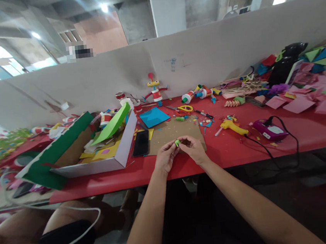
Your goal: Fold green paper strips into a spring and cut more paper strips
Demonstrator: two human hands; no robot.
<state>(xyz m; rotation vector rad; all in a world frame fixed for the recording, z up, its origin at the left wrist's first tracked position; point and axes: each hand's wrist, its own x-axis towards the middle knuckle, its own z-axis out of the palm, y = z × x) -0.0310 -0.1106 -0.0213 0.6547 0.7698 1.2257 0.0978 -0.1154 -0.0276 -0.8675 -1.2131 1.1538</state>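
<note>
A small piece of folded green paper (177,143) is pinched between the fingertips of both hands. My left hand (166,155) grips it from the left, thumb and forefinger closed. From the other side my right hand (193,149) holds it in the same way. Both hands are over the near edge of a brown cardboard sheet (162,140). On that sheet lies another folded green paper strip (180,118), along with tiny paper scraps. A black phone (141,143) lies just left of my hands. Blue paper (154,117) rests at the sheet's far left.
A box (98,167) with coloured paper stands left. Behind are yellow-handled scissors (185,108), a pen (204,113) and a paper-cup figure (156,93). To the right lie a yellow glue gun (233,127), a purple power box (270,129) and pink paper (299,103). Another person's legs (65,221) are at left.
</note>
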